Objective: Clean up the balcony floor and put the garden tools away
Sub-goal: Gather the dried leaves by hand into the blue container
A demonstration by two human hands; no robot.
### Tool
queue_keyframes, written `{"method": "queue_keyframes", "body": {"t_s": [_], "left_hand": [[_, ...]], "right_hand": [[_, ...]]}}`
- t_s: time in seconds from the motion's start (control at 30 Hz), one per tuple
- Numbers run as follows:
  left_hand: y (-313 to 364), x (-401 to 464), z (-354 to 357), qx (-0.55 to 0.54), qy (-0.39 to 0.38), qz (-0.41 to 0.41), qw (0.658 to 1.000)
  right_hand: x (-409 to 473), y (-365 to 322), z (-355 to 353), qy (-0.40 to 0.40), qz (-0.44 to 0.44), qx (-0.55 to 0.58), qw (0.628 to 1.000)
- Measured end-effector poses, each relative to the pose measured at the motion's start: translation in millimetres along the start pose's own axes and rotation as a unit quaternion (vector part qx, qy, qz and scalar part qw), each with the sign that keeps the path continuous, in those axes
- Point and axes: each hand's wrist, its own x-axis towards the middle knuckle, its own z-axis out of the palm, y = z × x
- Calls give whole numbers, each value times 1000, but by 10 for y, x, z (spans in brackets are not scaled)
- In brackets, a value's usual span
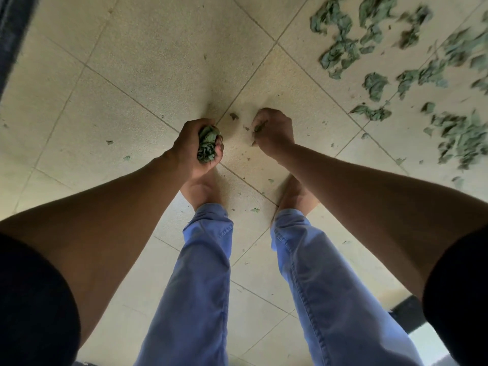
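My left hand (194, 146) grips a crumpled bunch of dry green leaves (208, 143), held low over the beige tiled floor (148, 62). My right hand (273, 130) is beside it, fingers curled, pinching a few small leaf bits (260, 127) close to the floor. Tiny leaf crumbs (233, 116) lie between and around the two hands. Many more dry leaves (343, 46) are scattered over the tiles at the upper right. No garden tools are in view.
My bare feet (200, 188) and blue trouser legs (200, 286) stand directly below my hands. A dark frame or threshold (10, 30) runs along the left edge. Another dark strip (408, 310) lies at the lower right. More leaves (459, 138) spread along the right edge.
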Motion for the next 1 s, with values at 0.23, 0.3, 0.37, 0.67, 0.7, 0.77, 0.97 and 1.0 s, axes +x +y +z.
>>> {"method": "queue_keyframes", "body": {"t_s": [0.23, 0.3, 0.37, 0.67, 0.7, 0.77, 0.97, 1.0], "left_hand": [[-245, -227, 428, 51, -11, 19, 998], [-309, -329, 629, 68, -35, 32, 997], [-362, -451, 855, 79, -51, 43, 995], [-566, -770, 1734, 293, -53, 45, 954], [-596, -785, 1811, 304, -52, 44, 950], [-671, -795, 1948, 315, -55, 42, 946], [-1068, -835, 2406, 342, -74, 10, 937], [-1151, -861, 2497, 348, -77, 4, 934]], "right_hand": [[-744, -404, -748, -69, 21, 350, 934], [-932, -479, -846, -46, -8, 332, 942], [-1049, -482, -887, 9, -55, 237, 970], [-1356, -264, -1368, 159, -113, 37, 980], [-1399, -241, -1442, 160, -116, 29, 980], [-1484, -192, -1601, 151, -126, 3, 980], [-1688, 96, -1992, 160, -112, -40, 980], [-1691, 156, -2036, 168, -93, -38, 981]]}}
